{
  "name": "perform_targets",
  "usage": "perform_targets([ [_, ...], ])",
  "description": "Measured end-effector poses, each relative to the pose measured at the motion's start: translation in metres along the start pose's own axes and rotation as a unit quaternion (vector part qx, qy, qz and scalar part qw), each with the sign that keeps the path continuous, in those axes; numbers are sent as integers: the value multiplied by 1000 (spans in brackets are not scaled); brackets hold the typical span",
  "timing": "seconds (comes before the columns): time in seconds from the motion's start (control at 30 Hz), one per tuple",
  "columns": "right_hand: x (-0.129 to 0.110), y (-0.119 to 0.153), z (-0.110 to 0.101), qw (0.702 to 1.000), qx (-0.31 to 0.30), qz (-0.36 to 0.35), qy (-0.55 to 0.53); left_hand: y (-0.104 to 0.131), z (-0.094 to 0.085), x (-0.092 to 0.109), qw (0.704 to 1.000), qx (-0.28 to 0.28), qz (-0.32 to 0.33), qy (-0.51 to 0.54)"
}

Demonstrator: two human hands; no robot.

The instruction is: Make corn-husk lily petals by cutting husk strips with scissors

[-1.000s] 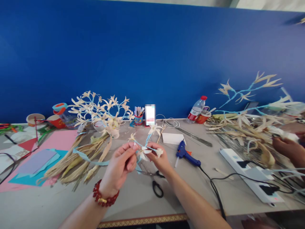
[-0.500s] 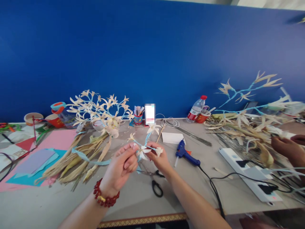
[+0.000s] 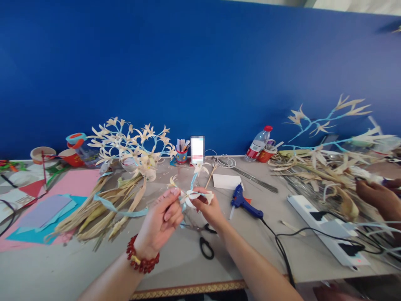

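Note:
In front of me, a small branch of pale husk flowers (image 3: 194, 177) with blue-wrapped stems is pinched between the thumb and fingers of my right hand (image 3: 205, 205). My left hand (image 3: 167, 209), a red bead bracelet on its wrist, is closed with its fingertips together just left of the blossoms. A light-blue strip of tape (image 3: 125, 212) runs from the left up to and behind that hand, and its end is hidden there. Black-handled scissors (image 3: 206, 247) lie on the table below my hands, their blades partly covered.
A blue glue gun (image 3: 242, 200) and a white power strip (image 3: 328, 234) with cords lie to the right. Dried husks (image 3: 103, 209) and a flower arrangement (image 3: 134, 142) are on the left. A water bottle (image 3: 258, 144) stands at the back. Another person's hand (image 3: 376, 194) works at far right.
My left hand has shifted slightly right and the bracelet with it. The blossoms in my right hand have turned a little. The other person's hands have moved slightly.

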State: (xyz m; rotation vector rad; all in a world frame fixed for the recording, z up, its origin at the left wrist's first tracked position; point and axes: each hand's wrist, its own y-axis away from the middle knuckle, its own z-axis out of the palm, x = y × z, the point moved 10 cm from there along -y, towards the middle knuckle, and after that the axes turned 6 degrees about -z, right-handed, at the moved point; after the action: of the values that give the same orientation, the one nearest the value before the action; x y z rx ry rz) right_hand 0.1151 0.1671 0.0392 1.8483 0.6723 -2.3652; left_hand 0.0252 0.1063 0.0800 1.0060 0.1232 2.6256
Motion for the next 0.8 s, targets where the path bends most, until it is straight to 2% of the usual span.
perform_targets([
  [0.07,3,0,-2,1000,9,0,-9,4,0,4,999,13,26,-41],
  [0.17,6,1,-5,1000,21,5,-11,14,-6,19,988,60,101,-104],
  [0.27,8,1,-6,1000,24,11,-6,26,-11,33,968,107,172,-147],
  [0.33,9,1,-6,1000,23,15,-7,37,-14,45,945,143,222,-191],
  [0.37,10,0,-5,1000,22,17,-7,44,-13,54,924,166,259,-229],
  [0.43,11,0,-5,1000,21,20,-6,58,0,73,855,188,335,-348],
  [0.47,12,0,-5,1000,21,19,-4,62,12,79,812,179,361,-421],
  [0.53,13,1,-5,1000,23,15,1,61,39,81,729,126,376,-558],
  [0.6,13,1,-5,1000,23,9,3,58,56,77,667,78,371,-641],
  [0.67,13,1,-5,1000,21,4,-2,56,65,72,634,52,367,-678],
  [0.8,9,-1,-2,1000,4,-1,-9,53,68,64,603,46,378,-701],
])
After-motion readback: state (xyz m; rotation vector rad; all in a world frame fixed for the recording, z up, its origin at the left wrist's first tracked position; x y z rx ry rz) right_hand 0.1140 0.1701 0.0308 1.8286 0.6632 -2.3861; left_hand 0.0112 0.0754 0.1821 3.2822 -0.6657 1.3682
